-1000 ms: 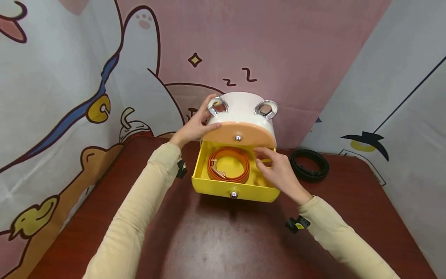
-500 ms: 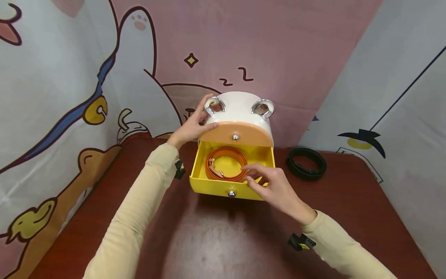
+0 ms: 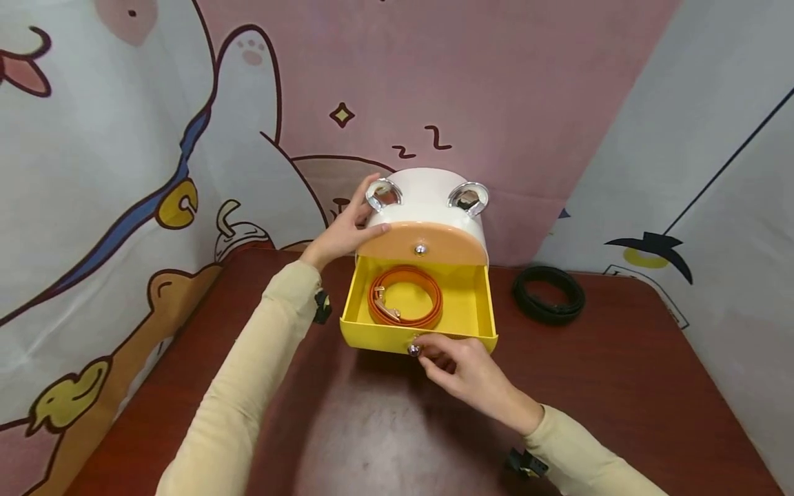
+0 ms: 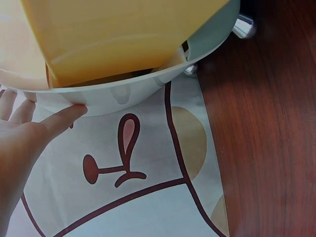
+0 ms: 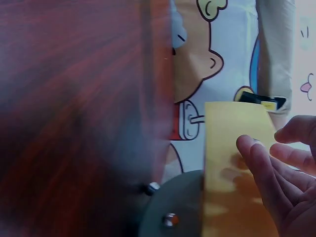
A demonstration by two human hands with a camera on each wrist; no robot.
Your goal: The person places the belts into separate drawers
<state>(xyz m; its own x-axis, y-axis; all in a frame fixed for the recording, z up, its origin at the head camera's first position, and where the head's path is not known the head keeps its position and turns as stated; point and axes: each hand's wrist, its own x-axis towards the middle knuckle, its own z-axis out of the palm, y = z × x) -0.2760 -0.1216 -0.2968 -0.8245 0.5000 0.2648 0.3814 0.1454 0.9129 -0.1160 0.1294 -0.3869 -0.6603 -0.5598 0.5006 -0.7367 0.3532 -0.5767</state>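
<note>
A white drawer box (image 3: pixel 428 193) with silver ears (image 3: pixel 383 194) and an orange upper front (image 3: pixel 453 242) stands at the back of the table. Its yellow lower drawer (image 3: pixel 369 337) is pulled out, and a coiled orange belt (image 3: pixel 434 303) with a metal buckle lies inside. My left hand (image 3: pixel 344 231) rests on the box's upper left side, thumb on the orange front's edge. In the left wrist view, its fingers look fairly straight against the wall. At the drawer's silver knob (image 3: pixel 413 350), my right hand (image 3: pixel 474 375) pinches with index finger and thumb.
A coiled black belt (image 3: pixel 548 295) lies on the table to the right of the box. The dark red tabletop (image 3: pixel 372 441) reaches towards me. Behind stands a printed cloth (image 3: pixel 527 89) with cartoon figures, close to the box's back.
My right hand has moved from above the drawer's right part, down and forward to the knob on its front. My left hand has stayed on the box.
</note>
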